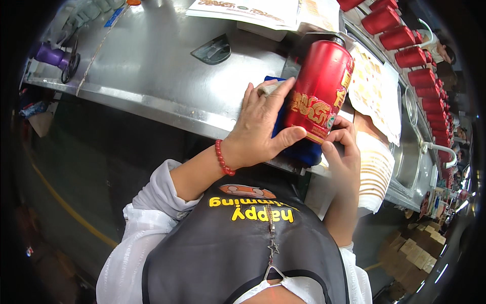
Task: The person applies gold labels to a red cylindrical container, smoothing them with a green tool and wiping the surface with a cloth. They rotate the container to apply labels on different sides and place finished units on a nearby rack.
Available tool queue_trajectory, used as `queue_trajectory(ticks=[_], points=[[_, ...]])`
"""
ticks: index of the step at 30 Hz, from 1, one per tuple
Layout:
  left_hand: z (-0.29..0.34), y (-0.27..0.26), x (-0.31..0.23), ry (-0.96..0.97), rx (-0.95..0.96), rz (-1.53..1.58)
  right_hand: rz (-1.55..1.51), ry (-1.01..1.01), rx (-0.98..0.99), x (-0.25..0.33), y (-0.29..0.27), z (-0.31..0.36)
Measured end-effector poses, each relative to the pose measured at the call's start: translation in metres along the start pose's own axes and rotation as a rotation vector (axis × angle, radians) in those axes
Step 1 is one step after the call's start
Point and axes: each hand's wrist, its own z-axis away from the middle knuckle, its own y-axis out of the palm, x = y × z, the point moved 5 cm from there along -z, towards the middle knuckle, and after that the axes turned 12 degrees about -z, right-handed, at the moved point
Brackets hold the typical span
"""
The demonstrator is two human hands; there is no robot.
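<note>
A glossy red bottle (pixel 320 76) with gold decals and a dark neck lies tilted on a blue support (pixel 302 153) at the bench's edge. My left hand (pixel 258 121) steadies its left side, thumb pressed on the lower part and fingers spread along the edge. Under those fingers shows a bit of beige cloth (pixel 271 88). My right hand (pixel 345 151) is closed at the bottle's lower right corner, thumb and forefinger against its base edge. Whether it also pinches the decal's edge is too small to tell. Right of the bottle lies a sheet of gold decals (pixel 373 93).
On the metal bench (pixel 147 66) lies a dark, flat, clear-edged piece (pixel 212 49). White printed sheets (pixel 248 12) are at the back. Several red bottles (pixel 411 57) line the right side, by a sink (pixel 407 162). A purple tool (pixel 50 55) stands far left. Cartons (pixel 417 253) sit lower right.
</note>
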Motion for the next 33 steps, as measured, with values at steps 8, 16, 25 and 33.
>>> queue_trajectory(ticks=[8,16,25,33], points=[[0.002,-0.001,0.003,-0.016,0.022,0.032,-0.006,0.013,-0.009,-0.002,0.002,0.000],[0.004,-0.003,0.014,-0.057,0.053,0.287,-0.038,0.012,-0.020,-0.002,0.003,0.002],[-0.002,0.001,0.004,-0.065,-0.039,0.022,-0.014,0.027,-0.032,0.002,0.006,0.003],[0.001,0.000,0.012,-0.076,0.064,0.207,-0.035,0.013,-0.058,0.003,0.008,0.002]])
